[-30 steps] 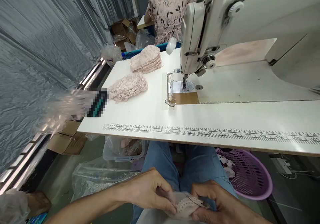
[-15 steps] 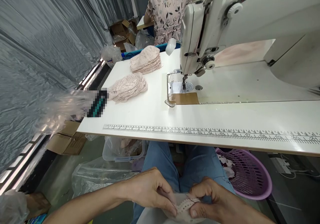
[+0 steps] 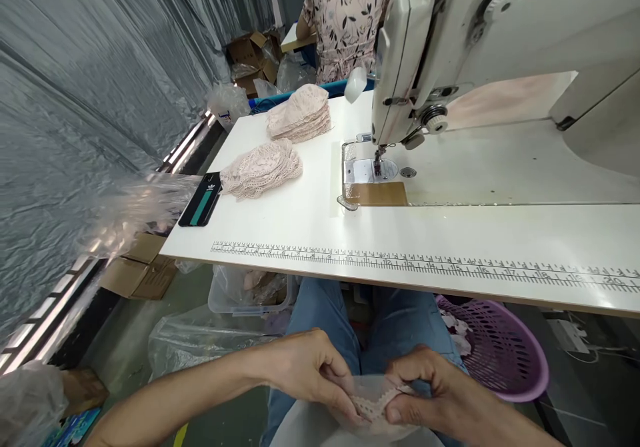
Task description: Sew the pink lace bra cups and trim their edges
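Legibly: adidas logo on phone (image 3: 201, 198); ruler numerals (image 3: 425, 267) along table edge.

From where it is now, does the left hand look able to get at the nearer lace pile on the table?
Probably yes: the left hand pinches a lace piece in the lap, and bare table lies before the pile.

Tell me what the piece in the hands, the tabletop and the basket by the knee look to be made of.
Piece in the hands: pale pink lace fabric, going by its openwork holes and scalloped edge.
Tabletop: smooth white laminate over board, probably; it is glossy, with a printed ruler and a brown edge.
Basket: purple moulded plastic, perforated.
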`<action>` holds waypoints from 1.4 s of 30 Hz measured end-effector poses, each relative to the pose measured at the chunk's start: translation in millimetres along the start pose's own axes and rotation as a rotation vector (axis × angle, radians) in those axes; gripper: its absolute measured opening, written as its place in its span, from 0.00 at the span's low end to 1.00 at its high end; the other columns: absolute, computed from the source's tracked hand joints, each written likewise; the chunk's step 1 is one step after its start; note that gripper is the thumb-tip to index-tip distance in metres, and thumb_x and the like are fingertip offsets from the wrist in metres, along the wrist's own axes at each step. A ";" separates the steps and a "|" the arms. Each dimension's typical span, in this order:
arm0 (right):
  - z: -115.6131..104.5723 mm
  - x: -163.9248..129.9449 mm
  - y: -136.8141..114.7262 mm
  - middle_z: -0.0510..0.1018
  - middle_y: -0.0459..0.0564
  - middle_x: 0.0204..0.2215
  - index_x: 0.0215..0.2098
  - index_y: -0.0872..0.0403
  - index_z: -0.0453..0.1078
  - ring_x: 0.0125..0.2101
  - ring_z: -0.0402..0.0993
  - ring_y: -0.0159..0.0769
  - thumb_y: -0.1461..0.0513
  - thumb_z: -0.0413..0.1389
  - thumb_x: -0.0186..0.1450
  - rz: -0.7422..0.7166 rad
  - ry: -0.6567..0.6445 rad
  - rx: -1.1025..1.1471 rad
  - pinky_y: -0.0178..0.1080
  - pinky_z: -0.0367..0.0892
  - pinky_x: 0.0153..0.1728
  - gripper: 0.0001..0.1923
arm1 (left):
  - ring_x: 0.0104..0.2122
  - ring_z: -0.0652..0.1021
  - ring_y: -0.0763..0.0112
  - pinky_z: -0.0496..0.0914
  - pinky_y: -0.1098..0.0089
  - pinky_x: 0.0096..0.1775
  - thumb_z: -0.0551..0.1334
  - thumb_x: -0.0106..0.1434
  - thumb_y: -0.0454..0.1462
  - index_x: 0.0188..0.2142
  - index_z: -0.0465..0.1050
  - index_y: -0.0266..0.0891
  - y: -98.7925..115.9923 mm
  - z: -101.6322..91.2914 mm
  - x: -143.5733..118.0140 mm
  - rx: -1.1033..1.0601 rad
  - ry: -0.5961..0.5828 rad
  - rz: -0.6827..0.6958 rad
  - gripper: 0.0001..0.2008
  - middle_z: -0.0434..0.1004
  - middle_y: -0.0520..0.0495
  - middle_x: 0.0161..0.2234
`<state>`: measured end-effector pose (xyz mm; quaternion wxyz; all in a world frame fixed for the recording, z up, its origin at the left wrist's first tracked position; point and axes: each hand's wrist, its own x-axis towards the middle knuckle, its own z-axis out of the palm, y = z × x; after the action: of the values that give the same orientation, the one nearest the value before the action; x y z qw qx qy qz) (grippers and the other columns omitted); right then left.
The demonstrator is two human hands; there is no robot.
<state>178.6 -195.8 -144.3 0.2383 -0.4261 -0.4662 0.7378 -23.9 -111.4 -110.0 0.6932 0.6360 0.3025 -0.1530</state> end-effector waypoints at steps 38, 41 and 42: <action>10.8 5.3 -8.4 0.49 0.39 0.17 0.18 0.52 0.52 0.20 0.45 0.27 0.51 0.51 0.59 0.062 0.082 -0.320 0.33 0.43 0.20 0.19 | 0.17 0.60 0.83 0.56 0.81 0.19 0.71 0.43 0.45 0.26 0.74 0.34 -11.7 -0.9 7.0 -0.098 0.067 0.042 0.16 0.60 0.59 0.14; 12.4 1.7 -15.2 0.51 0.39 0.17 0.18 0.53 0.54 0.21 0.47 0.27 0.54 0.52 0.59 0.071 0.147 -0.414 0.33 0.43 0.20 0.17 | 0.18 0.62 0.83 0.56 0.81 0.20 0.70 0.44 0.45 0.23 0.74 0.33 -6.3 8.2 8.2 -0.104 0.180 0.062 0.16 0.63 0.57 0.15; 11.7 -0.1 -16.6 0.53 0.39 0.17 0.19 0.53 0.56 0.21 0.49 0.27 0.55 0.52 0.58 0.075 0.137 -0.414 0.32 0.45 0.20 0.16 | 0.19 0.65 0.81 0.58 0.81 0.22 0.70 0.44 0.45 0.24 0.74 0.33 -5.6 9.2 7.3 -0.128 0.177 0.064 0.16 0.67 0.56 0.18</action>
<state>168.0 -194.0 -127.1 0.1494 -0.5320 -0.5744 0.6040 -19.5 -119.9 -118.9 0.7075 0.6108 0.3513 -0.0541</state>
